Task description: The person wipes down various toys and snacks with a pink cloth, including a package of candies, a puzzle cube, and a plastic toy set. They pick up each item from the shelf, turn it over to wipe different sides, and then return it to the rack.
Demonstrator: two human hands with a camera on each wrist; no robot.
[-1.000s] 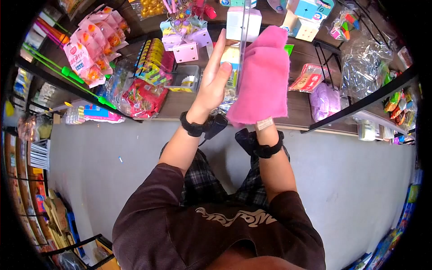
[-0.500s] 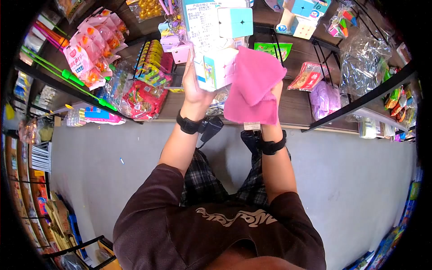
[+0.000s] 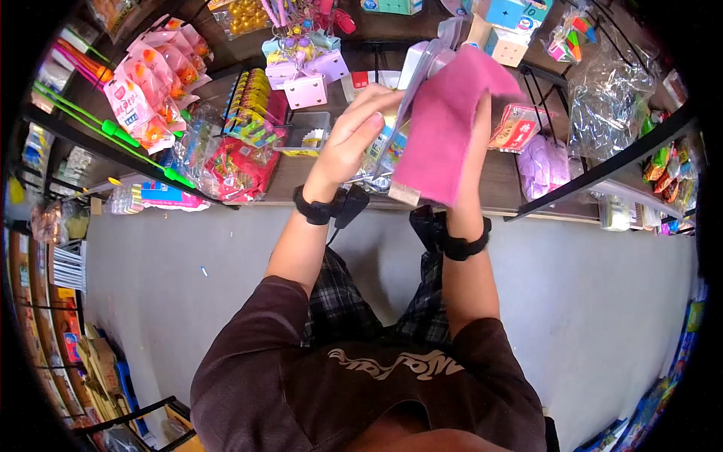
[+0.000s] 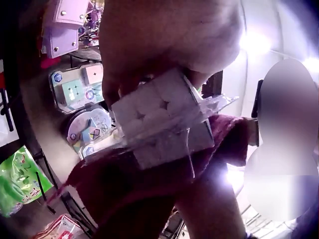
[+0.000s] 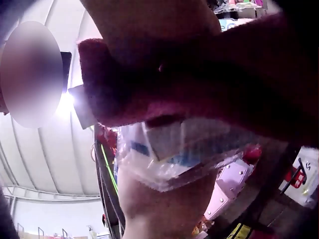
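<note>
A brown shirt (image 3: 361,384) is closest, with pale writing whose ends are hard to read, and below it checked trousers (image 3: 339,301) show only in part. A black strap (image 3: 318,209) sits on the left wrist and another goes round the right one. The right hand (image 3: 476,139) is mostly hidden by a pink cloth (image 3: 440,128), so I cannot tell if its fingers are bent or straight. The cloth hangs in folds over the front of a clear pack (image 3: 423,71), which is up in the air between the hands, tipped almost on edge. The left hand (image 3: 350,139) grips the pack from the other side, with some fingertips tucked out of sight. From the left wrist you can see a whitish toy cube (image 4: 164,117) in the pack, with little star marks and a lower part covered by shiny plastic. From the right wrist the cloth is so dark that its folds blur together. Past the hands is a brown shelf (image 3: 290,177). A little box (image 3: 315,123) stands near the left hand, and small purple bags (image 3: 305,90) hang behind it. A red and white packet (image 3: 520,128) lies beyond the cloth, partly covered. At the back, more toy cubes (image 3: 506,45) are cut off by the top edge.
</note>
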